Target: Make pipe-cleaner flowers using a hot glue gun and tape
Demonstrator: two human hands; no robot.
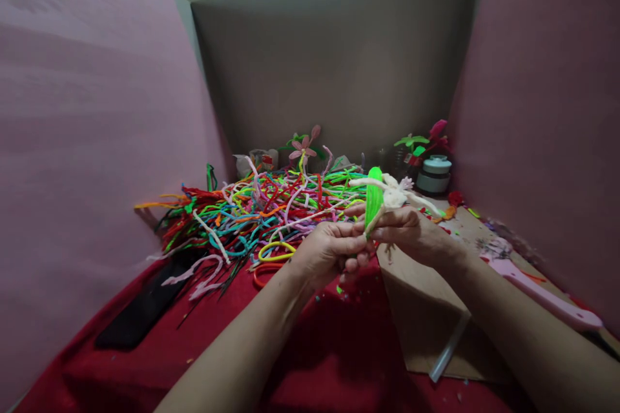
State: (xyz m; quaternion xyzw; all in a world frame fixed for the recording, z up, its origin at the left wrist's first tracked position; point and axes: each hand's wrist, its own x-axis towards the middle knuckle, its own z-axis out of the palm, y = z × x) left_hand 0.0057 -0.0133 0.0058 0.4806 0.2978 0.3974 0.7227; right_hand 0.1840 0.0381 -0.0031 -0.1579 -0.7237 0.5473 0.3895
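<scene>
Right of centre in the frame, the left hand (334, 248) and the right hand (407, 229) met around the base of a bright green leaf (374, 193), which stood nearly upright between them. The left hand's grip was narrow, its thumb and fingers pinching the leaf low down. The right hand's grip was narrow too, its fingertips closed on a cream strand (376, 222) at the leaf's lower edge. A white fuzzy piece (394, 197) showed just above the right hand; whether it was joined to the leaf could not be told.

Behind the hands, a heap of coloured fuzzy stems (271, 206) spread across the middle of the frame, with a pink flower (303, 147) rising at its back. A lidded jar (433, 174) stood at centre right. A red cloth (145, 368) covered the counter at the lower left, under a flat black object (140, 310). At the lower right, a clear stick (449, 348) lay on a brown board (421, 329), and a pink-handled tool (537, 290) lay near the right wall.
</scene>
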